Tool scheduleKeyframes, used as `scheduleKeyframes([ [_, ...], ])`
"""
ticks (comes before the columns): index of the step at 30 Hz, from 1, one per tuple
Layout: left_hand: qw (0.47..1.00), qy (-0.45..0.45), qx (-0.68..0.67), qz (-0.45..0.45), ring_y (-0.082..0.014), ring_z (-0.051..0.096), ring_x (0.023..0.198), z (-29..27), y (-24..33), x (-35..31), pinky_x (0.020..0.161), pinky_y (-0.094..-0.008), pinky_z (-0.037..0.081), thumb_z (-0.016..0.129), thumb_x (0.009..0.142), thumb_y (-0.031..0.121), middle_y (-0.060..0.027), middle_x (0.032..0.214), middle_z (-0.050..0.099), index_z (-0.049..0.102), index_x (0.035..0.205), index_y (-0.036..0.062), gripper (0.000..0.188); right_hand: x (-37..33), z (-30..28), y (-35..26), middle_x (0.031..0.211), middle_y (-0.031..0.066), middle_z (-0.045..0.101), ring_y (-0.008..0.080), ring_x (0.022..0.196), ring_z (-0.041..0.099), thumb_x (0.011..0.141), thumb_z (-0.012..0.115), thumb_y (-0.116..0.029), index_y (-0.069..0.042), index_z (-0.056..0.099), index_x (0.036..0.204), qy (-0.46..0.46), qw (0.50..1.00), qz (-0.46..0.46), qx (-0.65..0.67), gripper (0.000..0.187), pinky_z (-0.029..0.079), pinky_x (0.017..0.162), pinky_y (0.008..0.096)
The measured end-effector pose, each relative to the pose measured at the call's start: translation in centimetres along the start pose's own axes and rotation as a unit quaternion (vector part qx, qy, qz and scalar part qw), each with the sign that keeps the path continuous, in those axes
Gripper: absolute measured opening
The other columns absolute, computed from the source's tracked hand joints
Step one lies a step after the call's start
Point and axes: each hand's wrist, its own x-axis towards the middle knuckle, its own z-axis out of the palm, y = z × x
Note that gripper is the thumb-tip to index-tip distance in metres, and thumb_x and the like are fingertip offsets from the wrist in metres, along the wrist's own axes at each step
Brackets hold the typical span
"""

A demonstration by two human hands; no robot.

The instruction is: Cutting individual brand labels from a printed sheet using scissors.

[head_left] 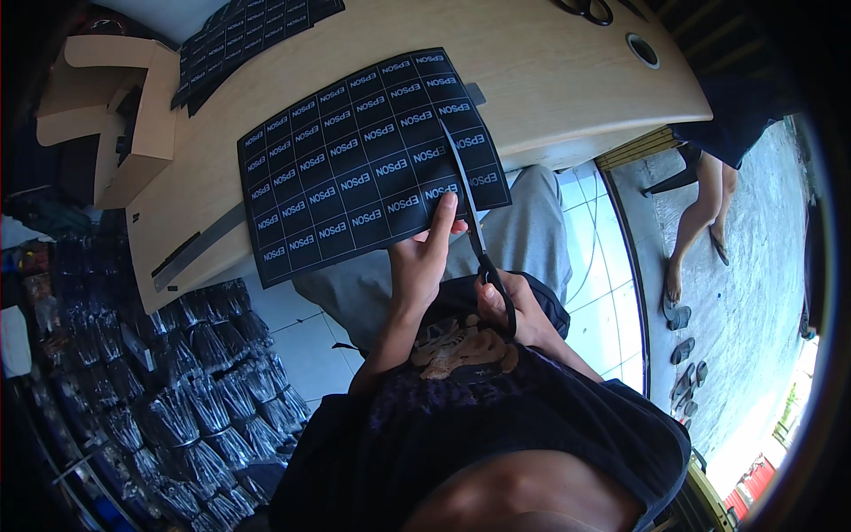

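Observation:
My left hand [422, 266] grips the lower right edge of a black sheet [341, 173], its thumb on top and its other fingers mostly hidden underneath. White lines divide the sheet into a grid of small printed rectangles. Black-handled scissors [466, 191] are in my right hand [525, 312], my fingers through and around the handle loops. One long metal blade lies over the sheet near its right-hand column, pointing away from me. The other blade is not clearly seen. The sheet's far part is above the wooden desk [541, 80], its near edge above my lap.
A metal ruler [199, 250] lies at the desk's left. More black sheets [244, 40] and an open cardboard box [146, 146] are at the far left. Another pair of scissors [596, 11] lies far right. Plastic-wrapped dark bundles [191, 408] fill the lower left. Another person's legs [700, 213] show at right.

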Motion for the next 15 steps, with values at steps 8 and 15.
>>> scheduleKeyframes([
  [8, 1.000, -0.007, -0.004, -0.011, -0.0093, 0.058, 0.070, 0.03, 0.22, -0.06, 0.058, -0.0235, 0.049, 0.062, 0.086, 0.009, -0.0037, 0.088, 0.062, 0.060, 0.098, 0.0022, 0.013, 0.02, 0.01, -0.38, 0.060, -0.0003, 0.044, 0.0088, 0.058, 0.041, 0.090, 0.044, -0.053, -0.002, 0.047, 0.079, -0.018, 1.000, 0.000, 0.011, 0.052, 0.036, 0.054, 0.0270],
  [15, 1.000, -0.005, 0.007, -0.014, -0.0091, 0.057, 0.069, -0.11, 0.03, -0.37, 0.058, -0.0239, 0.050, 0.062, 0.086, 0.009, -0.0031, 0.086, 0.061, 0.060, 0.097, 0.0012, 0.014, 0.79, -0.10, -0.42, 0.069, 0.0032, 0.045, 0.0129, 0.066, 0.042, 0.087, 0.043, -0.061, -0.002, 0.046, 0.084, -0.036, 0.999, -0.030, 0.006, 0.059, 0.037, 0.061, 0.0294],
])
